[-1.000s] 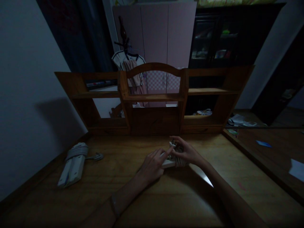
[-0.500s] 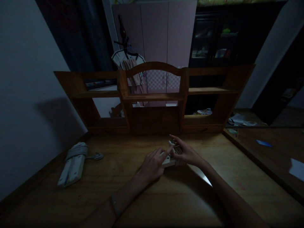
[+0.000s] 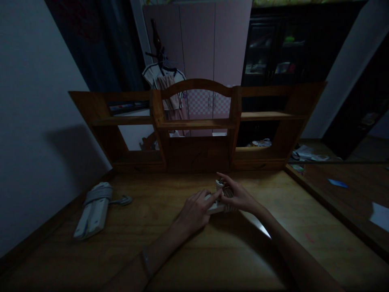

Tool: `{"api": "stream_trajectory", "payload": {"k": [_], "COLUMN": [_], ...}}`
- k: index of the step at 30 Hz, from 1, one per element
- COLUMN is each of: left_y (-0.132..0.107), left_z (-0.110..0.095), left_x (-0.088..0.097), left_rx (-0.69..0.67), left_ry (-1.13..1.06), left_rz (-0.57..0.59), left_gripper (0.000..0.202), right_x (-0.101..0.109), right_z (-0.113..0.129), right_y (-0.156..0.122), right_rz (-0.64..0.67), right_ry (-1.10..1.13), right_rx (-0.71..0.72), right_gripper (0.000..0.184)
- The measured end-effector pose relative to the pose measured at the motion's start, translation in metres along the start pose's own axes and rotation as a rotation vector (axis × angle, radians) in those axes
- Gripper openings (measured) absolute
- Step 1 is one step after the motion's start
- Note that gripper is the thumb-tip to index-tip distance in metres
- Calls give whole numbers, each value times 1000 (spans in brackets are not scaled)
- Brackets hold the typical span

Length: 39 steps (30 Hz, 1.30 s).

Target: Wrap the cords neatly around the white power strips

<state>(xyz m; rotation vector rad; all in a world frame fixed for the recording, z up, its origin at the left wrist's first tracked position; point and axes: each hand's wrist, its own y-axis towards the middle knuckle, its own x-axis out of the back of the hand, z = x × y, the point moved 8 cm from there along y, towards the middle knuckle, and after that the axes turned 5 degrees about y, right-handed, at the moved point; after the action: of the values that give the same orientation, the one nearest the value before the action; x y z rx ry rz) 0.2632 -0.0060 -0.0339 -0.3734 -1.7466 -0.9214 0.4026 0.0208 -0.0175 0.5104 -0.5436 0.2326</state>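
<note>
lying between both hands [image 3: 219,202], apparently touched: a cord-wrapped power strip [image 3: 218,207].

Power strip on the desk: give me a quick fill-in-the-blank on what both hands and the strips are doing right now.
1. Both hands, left hand and right hand, meet on a white power strip wrapped in its ____.
2. A second power strip lies untouched on the ____ side of the wooden desk.
3. Behind the hands stands a wooden ____ with open compartments.

Missing words: cord; left; shelf unit
</note>
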Motion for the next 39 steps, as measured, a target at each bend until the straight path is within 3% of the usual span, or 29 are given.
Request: {"api": "stream_trajectory", "payload": {"k": [5,11,17,24,31,39], "left_y": [-1,-1,-1,-1,-2,-3], "left_z": [2,9,20,31,28,25], "left_x": [-1,3,9,2,6,5], "left_rx": [-5,74,226,278,254,217], "left_ry": [7,-81,-297,-394,-357,-277], "left_rz": [-11,-42,-135,-171,-167,-138], "left_gripper": [84,82,86,85,86,87], "right_x": [0,8,22,10,16,18], "right_z": [-2,-8,-35,-32,-28,-24], "right_y": [-2,4,5,4,7,6], "right_rz": [15,-80,-268,-214,-177,-123], "right_ry": [19,339,499,600,534,520], "right_rx": [-38,-105,-288,-295,-221,-240], "right_gripper": [72,50,63,58,51,41]}}
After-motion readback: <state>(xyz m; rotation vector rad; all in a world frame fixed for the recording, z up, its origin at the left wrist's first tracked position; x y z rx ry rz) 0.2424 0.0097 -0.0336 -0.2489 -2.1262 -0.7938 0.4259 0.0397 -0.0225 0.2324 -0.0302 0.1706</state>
